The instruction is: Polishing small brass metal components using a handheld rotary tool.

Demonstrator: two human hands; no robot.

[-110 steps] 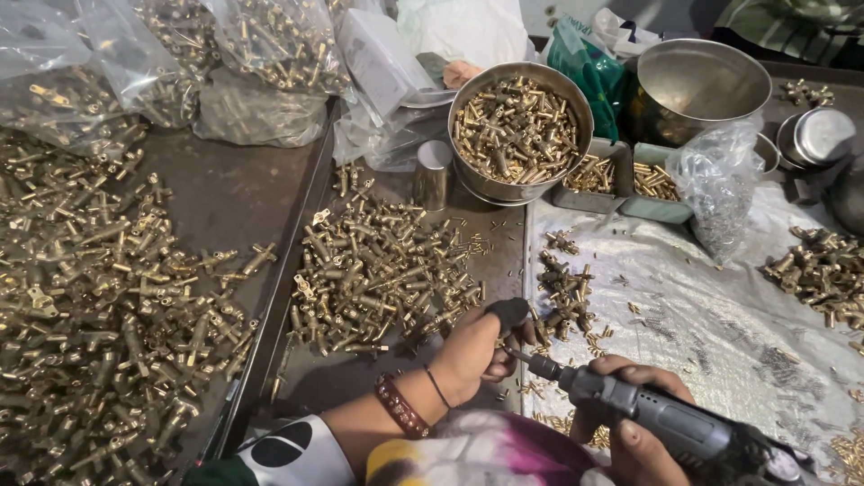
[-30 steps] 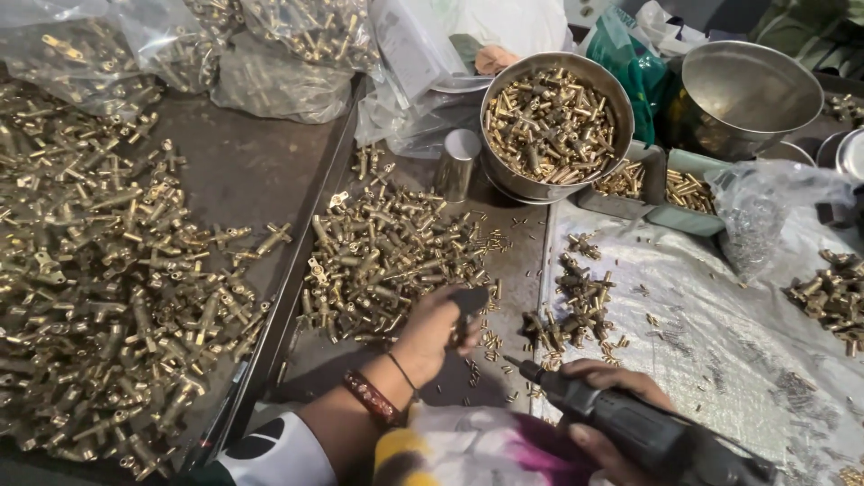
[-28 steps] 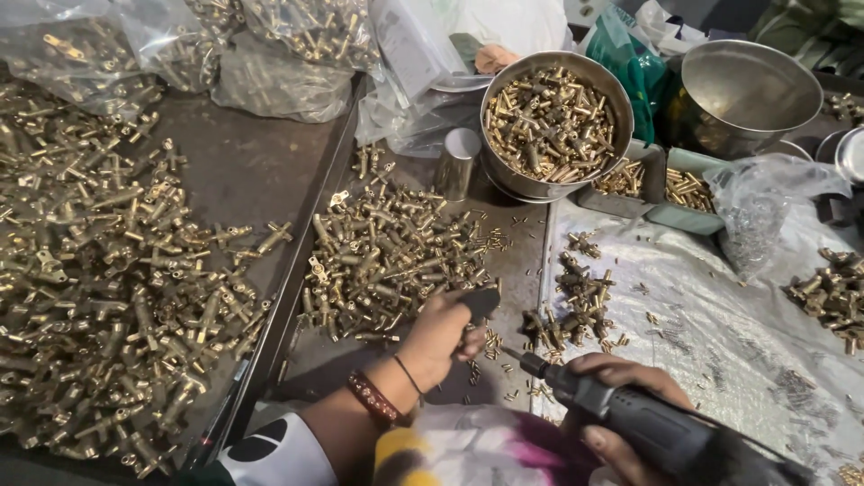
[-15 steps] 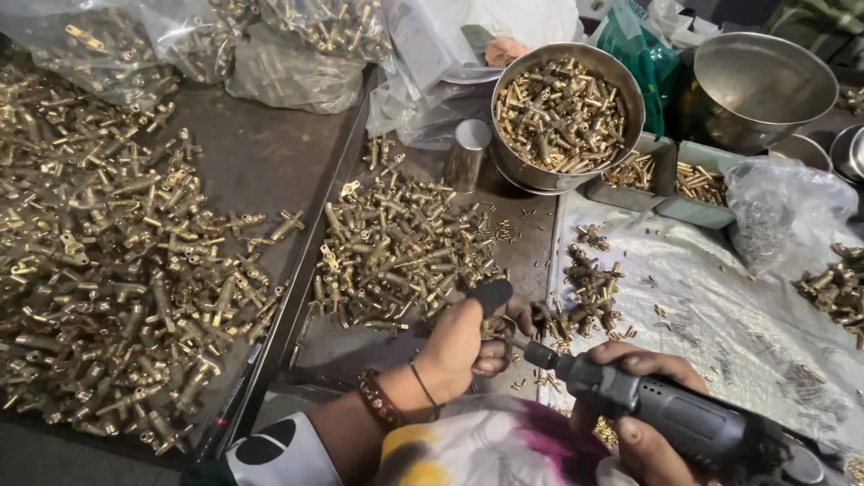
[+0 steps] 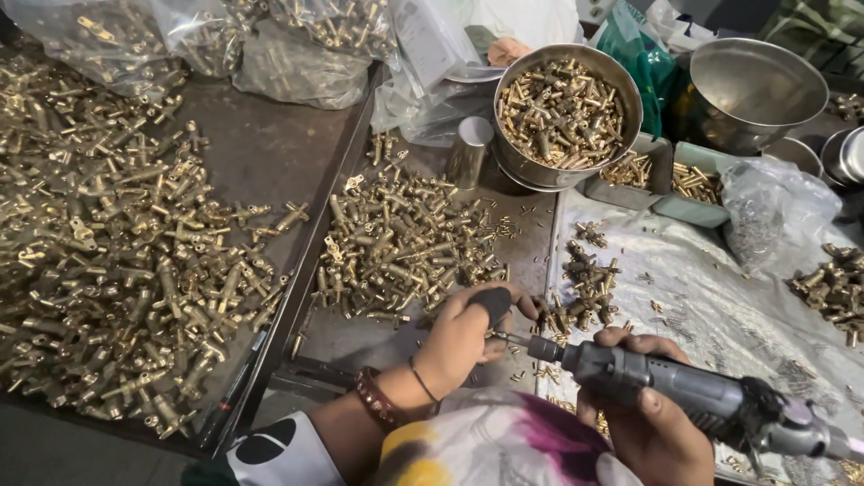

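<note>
The right hand (image 5: 652,409) is wrapped tight around a grey rotary tool (image 5: 684,391), fingers curled over the top of the body, with its thin bit pointing left at the left hand (image 5: 468,328). That hand is pinched shut around something small right at the bit's tip, most likely one of the brass fittings, but it's hidden by the fingers so I can't really tell what it is. There's a dark cap (image 5: 493,304) over the thumb, and a bracelet (image 5: 373,399) plus a thin band on the wrist.

Taking the tool as the landmark: just above and left of its tip sits a loose pile of brass fittings (image 5: 400,243) on the dark metal tray (image 5: 351,337). Directly above the tip there's a smaller cluster of fittings (image 5: 585,279) on a pale sheet (image 5: 720,306). Way off to the left of the tool, a much bigger spread of brass parts (image 5: 117,261) covers another tray.

Further above the tool, a round steel bowl (image 5: 565,112) is full of small brass pieces, with a little steel cup (image 5: 470,151) just left of it. Up and right of the tool is an empty steel bowl (image 5: 751,90), a clear bag (image 5: 774,216) below it, and a few more fittings (image 5: 832,283) near the right edge. Clear plastic bags of parts (image 5: 297,45) run along the top left.
</note>
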